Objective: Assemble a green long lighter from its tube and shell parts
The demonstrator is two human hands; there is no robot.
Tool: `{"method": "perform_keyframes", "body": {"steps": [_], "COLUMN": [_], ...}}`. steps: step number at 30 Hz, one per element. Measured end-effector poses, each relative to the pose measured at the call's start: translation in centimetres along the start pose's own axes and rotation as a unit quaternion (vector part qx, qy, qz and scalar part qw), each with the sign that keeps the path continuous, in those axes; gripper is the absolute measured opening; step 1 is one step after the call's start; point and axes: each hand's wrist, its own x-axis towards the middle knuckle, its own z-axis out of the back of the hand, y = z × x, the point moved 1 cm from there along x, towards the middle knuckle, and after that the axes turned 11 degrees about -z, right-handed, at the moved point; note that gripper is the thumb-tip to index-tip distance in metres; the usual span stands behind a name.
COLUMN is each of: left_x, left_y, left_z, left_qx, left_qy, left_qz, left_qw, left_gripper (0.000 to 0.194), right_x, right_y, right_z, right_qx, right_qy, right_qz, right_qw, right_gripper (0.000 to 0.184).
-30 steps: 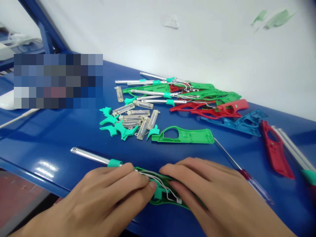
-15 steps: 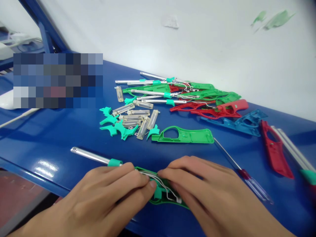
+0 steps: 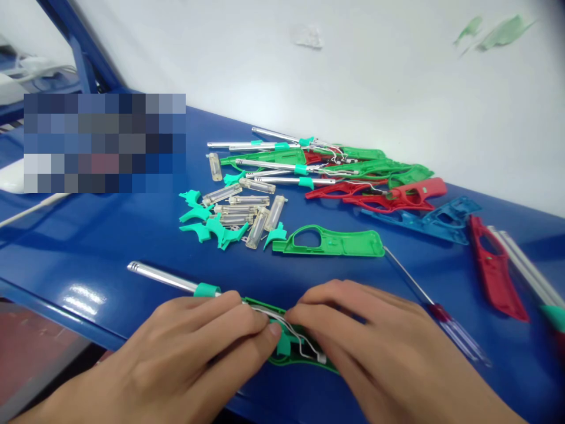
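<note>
Near the front of the table lies a green lighter casing half (image 3: 293, 362), its inside facing up. A silver metal tube (image 3: 163, 277) with a teal collar (image 3: 207, 290) sticks out to its left. My left hand (image 3: 198, 347) is closed on the casing, thumb and fingertips pressing at the thin white wires (image 3: 276, 316). A teal trigger (image 3: 282, 344) sits in the casing beside my thumb. On the right end, my right hand (image 3: 375, 341) grips the casing with bent fingers; its thumb and the casing's end are hidden.
Beyond my hands are a green casing half (image 3: 348, 241), clear fuel tanks (image 3: 257, 228), loose teal triggers (image 3: 225, 232) and a heap of tubes and casings (image 3: 371, 171). A screwdriver (image 3: 454, 333) and red casing half (image 3: 498, 274) lie right. A blurred-out patch covers the left.
My right fingertips have shifted slightly right along the casing's upper edge. My left hand keeps its place, and the view has moved a little.
</note>
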Motion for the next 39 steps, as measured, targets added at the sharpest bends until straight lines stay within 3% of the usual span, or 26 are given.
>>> {"method": "perform_keyframes", "body": {"steps": [8, 15, 18, 23, 28, 34, 39], "left_x": [0.4, 0.5, 0.6, 0.9, 0.7, 0.0, 0.2], "left_y": [0.1, 0.2, 0.3, 0.5, 0.4, 0.4, 0.2], "left_z": [0.1, 0.1, 0.0, -0.2, -0.4, -1.0, -0.8], "left_qx": [0.001, -0.014, -0.012, -0.016, -0.014, -0.062, -0.067], "left_qy": [0.012, 0.039, 0.03, 0.046, 0.048, 0.073, 0.063], "left_qz": [0.0, 0.006, 0.013, 0.047, 0.063, 0.121, 0.113], "left_qw": [1.0, 0.999, 0.999, 0.998, 0.997, 0.988, 0.989], "left_gripper": [0.043, 0.044, 0.044, 0.038, 0.038, 0.029, 0.033], "right_x": [-0.2, -0.1, 0.1, 0.0, 0.7, 1.6, 1.4], "right_y": [0.1, 0.1, 0.1, -0.3, -0.5, -0.4, -0.3], "right_z": [0.0, 0.1, 0.8, 2.0, 2.3, 1.9, 1.9], "right_qx": [0.0, 0.072, 0.099, 0.093, 0.105, 0.139, 0.151], "right_qy": [0.006, -0.004, 0.02, 0.131, 0.193, 0.191, 0.17], "right_qz": [-0.006, -0.021, -0.05, -0.078, -0.09, -0.072, -0.072], "right_qw": [1.0, 0.997, 0.994, 0.984, 0.972, 0.969, 0.971], "right_gripper": [0.034, 0.03, 0.03, 0.028, 0.025, 0.019, 0.023]}}
